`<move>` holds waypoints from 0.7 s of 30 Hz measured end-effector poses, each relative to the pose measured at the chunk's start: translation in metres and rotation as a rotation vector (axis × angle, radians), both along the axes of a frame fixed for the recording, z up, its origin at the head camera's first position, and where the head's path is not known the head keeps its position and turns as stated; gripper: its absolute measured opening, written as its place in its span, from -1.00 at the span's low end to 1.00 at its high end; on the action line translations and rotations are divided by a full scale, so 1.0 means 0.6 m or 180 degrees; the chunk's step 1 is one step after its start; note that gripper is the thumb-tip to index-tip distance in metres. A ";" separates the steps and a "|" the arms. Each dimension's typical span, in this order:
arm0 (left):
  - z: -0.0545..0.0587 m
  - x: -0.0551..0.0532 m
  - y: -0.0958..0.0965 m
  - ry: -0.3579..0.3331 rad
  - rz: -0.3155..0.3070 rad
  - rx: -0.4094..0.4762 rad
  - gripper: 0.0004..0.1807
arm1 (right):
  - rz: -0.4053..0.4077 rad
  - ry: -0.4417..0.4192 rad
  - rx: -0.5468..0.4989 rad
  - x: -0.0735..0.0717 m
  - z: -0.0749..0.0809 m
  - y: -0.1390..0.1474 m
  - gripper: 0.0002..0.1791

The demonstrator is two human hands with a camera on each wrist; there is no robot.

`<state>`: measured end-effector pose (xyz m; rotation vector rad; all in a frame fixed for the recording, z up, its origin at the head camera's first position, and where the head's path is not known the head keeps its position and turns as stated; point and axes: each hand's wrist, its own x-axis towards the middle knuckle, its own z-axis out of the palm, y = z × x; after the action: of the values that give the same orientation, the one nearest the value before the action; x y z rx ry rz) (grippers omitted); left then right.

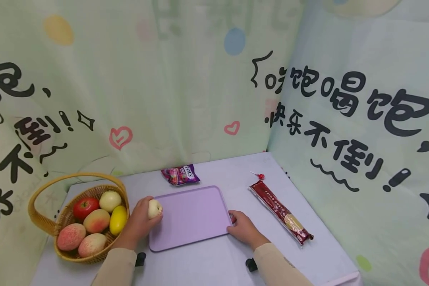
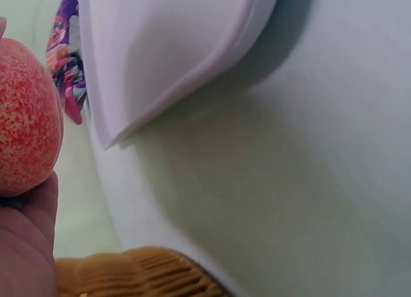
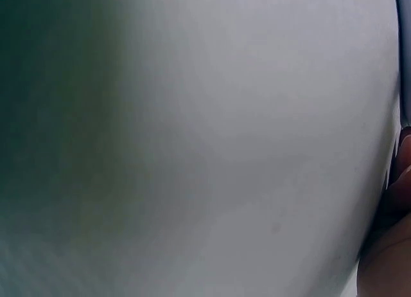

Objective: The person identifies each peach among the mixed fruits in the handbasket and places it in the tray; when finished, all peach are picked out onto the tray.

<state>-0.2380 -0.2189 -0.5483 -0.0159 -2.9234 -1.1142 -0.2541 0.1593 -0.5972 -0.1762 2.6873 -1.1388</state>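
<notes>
My left hand point(image 1: 139, 220) grips a peach point(image 1: 155, 209) over the left edge of a lilac tray point(image 1: 194, 216). The peach looks pale in the head view, while the left wrist view shows its red-speckled side. At the tray's right edge, my right hand point(image 1: 248, 229) pinches the rim between thumb and fingers. Only part of that hand shows at the right border of the right wrist view. A wicker basket point(image 1: 76, 259) with a tall handle stands left of the left hand, holding several fruits, among them a red apple point(image 1: 86, 208) and a yellow fruit point(image 1: 118, 219).
Behind the tray lies a purple snack bag point(image 1: 180, 174). To the right are a long red packet of spaghetti point(image 1: 280, 210) and a small red lollipop point(image 1: 260, 176). Printed curtains point(image 1: 200, 87) close off the white table's point(image 1: 196, 266) back and right side.
</notes>
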 end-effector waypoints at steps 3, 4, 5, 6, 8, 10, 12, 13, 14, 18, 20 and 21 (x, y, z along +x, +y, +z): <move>-0.012 -0.008 0.004 0.0041 -0.0029 0.0032 -0.17 | 0.0008 0.0004 0.0007 -0.001 -0.001 0.000 -0.27; -0.017 -0.011 0.005 0.0061 -0.0034 0.0050 -0.17 | 0.0005 -0.0008 0.0014 -0.002 -0.001 0.000 -0.27; -0.022 -0.013 0.007 0.0082 -0.0039 0.0064 -0.18 | 0.0002 -0.0019 0.0015 -0.002 0.000 0.000 -0.27; -0.027 -0.015 0.009 0.0093 -0.0050 0.0077 -0.18 | -0.0005 -0.0035 0.0011 -0.001 0.001 0.001 -0.27; -0.037 -0.018 0.011 0.0117 -0.0068 0.0083 -0.18 | -0.0017 -0.0052 0.0007 0.000 0.003 0.000 -0.26; -0.046 -0.020 0.015 0.0144 -0.0083 0.0080 -0.17 | -0.0024 -0.0057 0.0014 0.002 0.004 0.000 -0.26; -0.052 -0.024 0.019 0.0168 -0.0089 0.0071 -0.17 | -0.0026 -0.0035 0.0013 0.004 0.005 0.000 -0.26; -0.055 -0.026 0.021 0.0181 -0.0088 0.0068 -0.16 | -0.0024 -0.0027 0.0011 0.004 0.004 0.000 -0.26; -0.057 -0.028 0.023 0.0199 -0.0087 0.0050 -0.16 | -0.0018 -0.0021 0.0014 0.005 0.004 0.000 -0.27; -0.062 -0.036 0.027 0.0190 -0.0060 0.0044 -0.15 | -0.0011 -0.0003 0.0010 0.004 0.004 -0.001 -0.27; -0.065 -0.041 0.028 0.0174 -0.0058 0.0028 -0.15 | -0.0001 0.0014 0.0008 0.003 0.002 -0.001 -0.27; -0.066 -0.043 0.028 0.0160 -0.0057 0.0033 -0.14 | 0.0004 0.0024 0.0003 0.002 0.001 -0.002 -0.27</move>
<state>-0.2639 -0.2023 -0.5880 -0.0690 -2.8790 -1.1143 -0.2527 0.1582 -0.5966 -0.1824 2.6937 -1.1388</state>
